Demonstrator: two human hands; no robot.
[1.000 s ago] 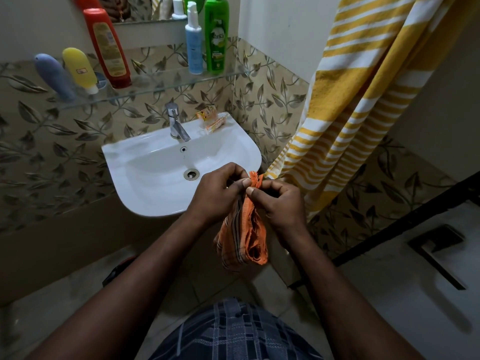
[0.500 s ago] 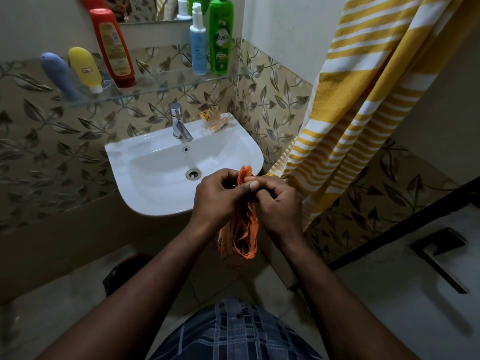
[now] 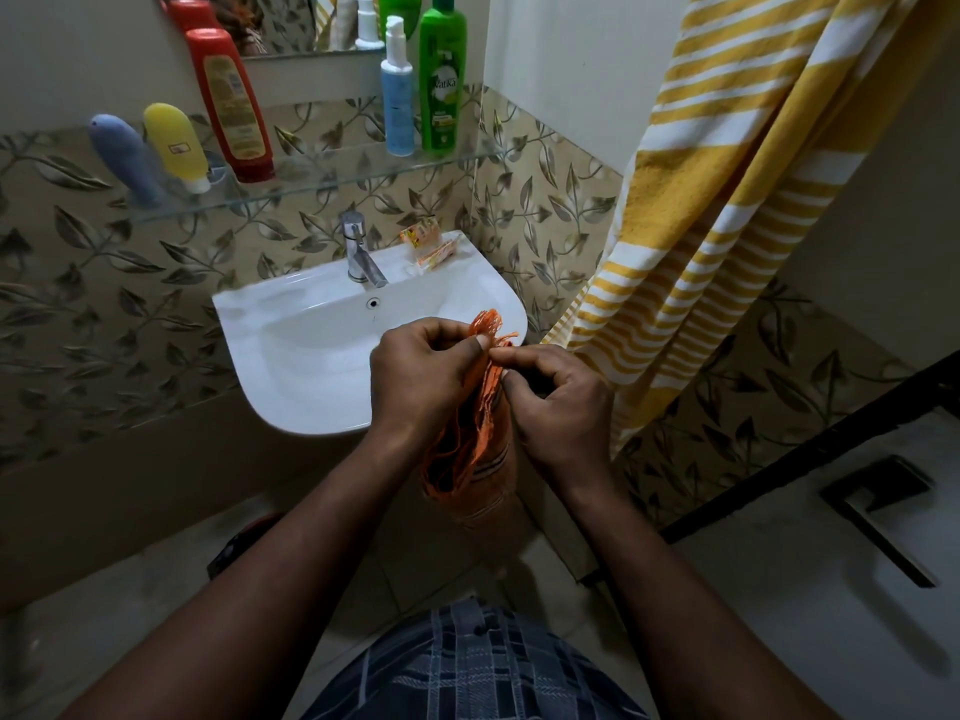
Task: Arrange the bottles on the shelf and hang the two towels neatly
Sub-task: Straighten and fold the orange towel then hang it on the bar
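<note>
The orange towel [image 3: 467, 449] is bunched narrower than a second ago, and its top edge pokes higher above the fingers. It hangs lengthwise, straight down, before the sink [image 3: 311, 376]. The left hand [image 3: 421, 381] and right hand [image 3: 561, 407] pinch its top from either side, and the rest droops between the wrists.

We are seeing a thin, woven orange towel [image 3: 470, 433], frayed at its edge, near a glossy white ceramic sink [image 3: 291, 366]. A polished metal tap [image 3: 359, 252] is gleaming at the far rim. A red bottle [image 3: 231, 101] and a green bottle [image 3: 441, 80], both smooth plastic, are shining on the clear glass shelf [image 3: 332, 171]. At right, a yellow striped towel [image 3: 727, 200] is showing thick, matt terry.
</note>
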